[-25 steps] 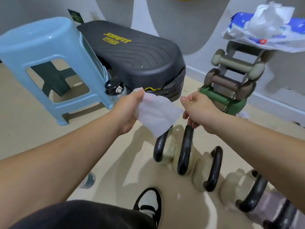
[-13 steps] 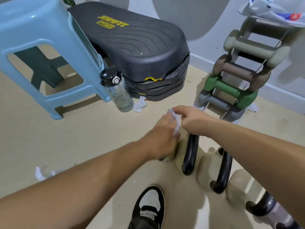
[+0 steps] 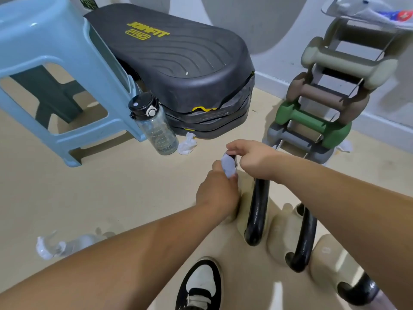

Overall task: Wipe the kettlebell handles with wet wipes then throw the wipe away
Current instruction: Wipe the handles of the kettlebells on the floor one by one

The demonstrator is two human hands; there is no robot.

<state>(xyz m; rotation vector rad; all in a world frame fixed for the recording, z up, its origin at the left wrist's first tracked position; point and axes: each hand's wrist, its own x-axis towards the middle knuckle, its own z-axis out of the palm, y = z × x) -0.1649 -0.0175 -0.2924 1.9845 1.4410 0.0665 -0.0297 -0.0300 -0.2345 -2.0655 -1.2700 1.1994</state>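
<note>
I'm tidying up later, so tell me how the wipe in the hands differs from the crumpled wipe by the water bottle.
The held wipe is pinched between the left hand and right hand, above the kettlebell handles; the crumpled wipe lies loose on the floor beside the bottle. The held wipe is bunched against a handle; the floor one touches no hand. Both are white.

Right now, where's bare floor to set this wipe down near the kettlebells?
Bare floor lies left of your left hand, between the water bottle and the crumpled wipe. Crowded: the kettlebell row and the dumbbell rack to the right.
</note>
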